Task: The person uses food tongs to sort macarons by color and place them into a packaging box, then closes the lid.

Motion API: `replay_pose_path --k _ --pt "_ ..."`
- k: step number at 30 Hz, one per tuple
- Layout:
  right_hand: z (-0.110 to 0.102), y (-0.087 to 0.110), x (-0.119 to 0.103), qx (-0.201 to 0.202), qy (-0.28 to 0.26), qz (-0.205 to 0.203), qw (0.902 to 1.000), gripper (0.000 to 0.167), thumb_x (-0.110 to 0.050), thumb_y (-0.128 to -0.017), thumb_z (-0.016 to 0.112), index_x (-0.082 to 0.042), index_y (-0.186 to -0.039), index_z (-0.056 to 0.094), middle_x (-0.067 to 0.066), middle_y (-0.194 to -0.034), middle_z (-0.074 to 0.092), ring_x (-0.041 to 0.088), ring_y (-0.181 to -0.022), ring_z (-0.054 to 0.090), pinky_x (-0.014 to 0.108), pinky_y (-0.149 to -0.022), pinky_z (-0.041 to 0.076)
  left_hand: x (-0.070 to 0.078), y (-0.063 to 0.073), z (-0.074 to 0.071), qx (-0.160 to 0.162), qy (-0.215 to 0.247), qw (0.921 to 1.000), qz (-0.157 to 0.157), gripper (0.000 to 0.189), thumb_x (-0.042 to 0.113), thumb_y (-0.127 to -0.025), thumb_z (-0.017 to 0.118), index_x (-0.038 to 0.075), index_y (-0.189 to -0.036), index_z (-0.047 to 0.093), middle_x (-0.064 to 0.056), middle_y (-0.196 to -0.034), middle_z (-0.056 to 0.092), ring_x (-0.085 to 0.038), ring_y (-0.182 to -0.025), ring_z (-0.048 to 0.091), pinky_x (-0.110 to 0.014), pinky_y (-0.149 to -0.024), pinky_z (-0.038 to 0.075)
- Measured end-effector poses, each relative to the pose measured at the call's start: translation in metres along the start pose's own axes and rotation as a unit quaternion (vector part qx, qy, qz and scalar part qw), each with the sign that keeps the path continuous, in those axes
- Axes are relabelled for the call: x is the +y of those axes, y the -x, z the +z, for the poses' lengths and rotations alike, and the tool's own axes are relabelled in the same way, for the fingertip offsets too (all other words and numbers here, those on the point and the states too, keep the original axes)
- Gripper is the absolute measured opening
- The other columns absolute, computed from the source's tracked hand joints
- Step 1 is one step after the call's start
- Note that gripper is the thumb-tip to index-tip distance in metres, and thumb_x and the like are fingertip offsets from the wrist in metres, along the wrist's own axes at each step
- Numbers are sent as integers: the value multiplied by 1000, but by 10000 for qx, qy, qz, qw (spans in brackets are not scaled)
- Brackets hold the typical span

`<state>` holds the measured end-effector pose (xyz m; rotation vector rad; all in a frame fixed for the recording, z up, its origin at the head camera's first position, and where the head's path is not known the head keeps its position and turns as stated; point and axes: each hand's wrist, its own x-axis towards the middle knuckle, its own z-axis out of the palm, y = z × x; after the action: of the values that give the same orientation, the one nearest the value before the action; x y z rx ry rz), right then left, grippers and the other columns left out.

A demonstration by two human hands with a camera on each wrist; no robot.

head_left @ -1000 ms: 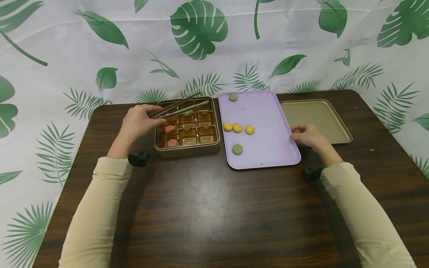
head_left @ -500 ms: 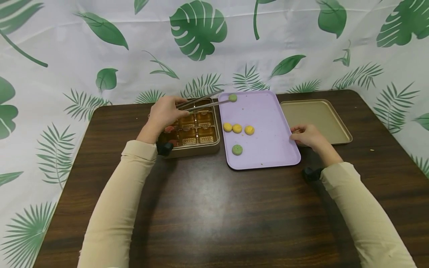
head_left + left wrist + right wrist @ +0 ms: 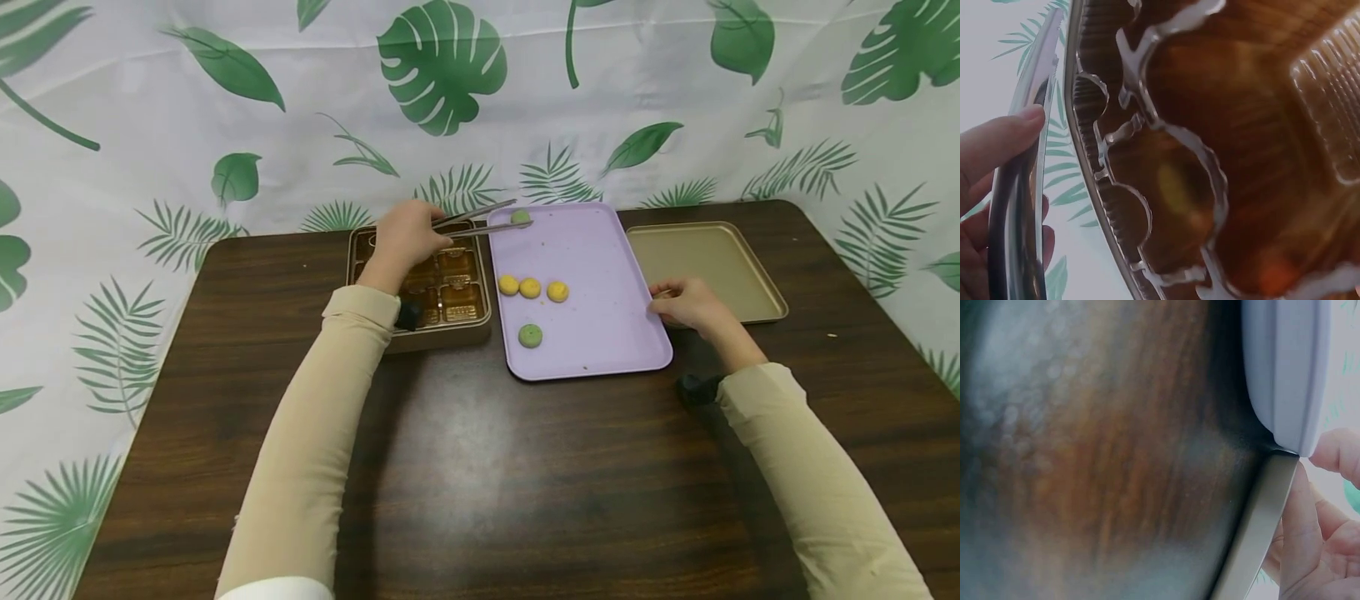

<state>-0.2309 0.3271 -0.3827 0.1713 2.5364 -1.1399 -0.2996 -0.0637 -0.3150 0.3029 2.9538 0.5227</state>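
Note:
My left hand holds metal tongs over the gold box with its compartmented insert. In the left wrist view, the thumb presses along the tongs. The tong tips stand apart at the far left corner of the lilac tray, one on each side of a green round cookie. Three yellow cookies and another green cookie lie on the tray. At the tray's right rim, my right hand grips the edge, thumb tip against it in the right wrist view.
A shallow gold lid lies right of the tray, its edge close to my right fingers. Behind the dark wooden table hangs a white leaf-printed cloth. Crumbs dot the tray. My left hand and sleeve cover part of the box.
The left hand has carried the tongs rightward from over the box, so their tips now reach the far green cookie. The right hand and the tray have stayed put.

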Motion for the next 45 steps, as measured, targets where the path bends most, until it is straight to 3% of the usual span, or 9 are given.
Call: replay_pose_path --k 12,17,21,32,40,45 --pt "1 0 1 27 52 -4 10000 46 -9 -88 59 16 -125 47 -8 -80 53 -5 -68 49 11 -62 48 17 -11 7 92 -538 9985 -72 42 27 -91 65 15 -131 60 -4 -133 61 -27 -114 61 -45 -95 49" --pt "1 1 1 5 6 -3 10000 47 -9 -89 58 17 -126 46 -9 -80 52 -4 -68 49 11 -63 48 27 -12 8 121 -744 9972 33 22 22 -92 64 12 -110 69 -7 -114 69 -26 -102 65 -45 -88 52" --pt "1 1 2 8 0 17 10000 48 -9 -89 59 16 -127 45 -9 -80 53 -5 -68 50 11 -62 48 33 -14 10 120 -951 9954 61 12 21 -92 63 11 -95 69 -6 -101 70 -24 -91 65 -42 -80 54" --pt "2 0 2 -1 -132 23 9999 48 -8 -89 58 15 -129 45 -11 -82 54 -6 -69 51 11 -64 49 39 -18 12 89 -1032 9946 -87 14 22 -93 63 10 -97 68 -5 -106 69 -23 -93 65 -41 -81 55" --pt "2 1 -1 -10 -150 9 9999 47 -8 -89 57 16 -128 44 -12 -80 52 -7 -69 50 10 -63 48 36 -17 13 -106 -787 9967 146 32 24 -91 66 17 -122 67 -3 -122 67 -24 -105 64 -41 -87 54" --pt "2 1 -1 -10 -110 19 9999 47 -8 -89 58 16 -128 45 -10 -81 52 -6 -69 50 10 -64 48 35 -15 14 -142 -759 9967 256 36 23 -90 67 17 -126 65 -3 -125 66 -24 -108 63 -42 -88 53"
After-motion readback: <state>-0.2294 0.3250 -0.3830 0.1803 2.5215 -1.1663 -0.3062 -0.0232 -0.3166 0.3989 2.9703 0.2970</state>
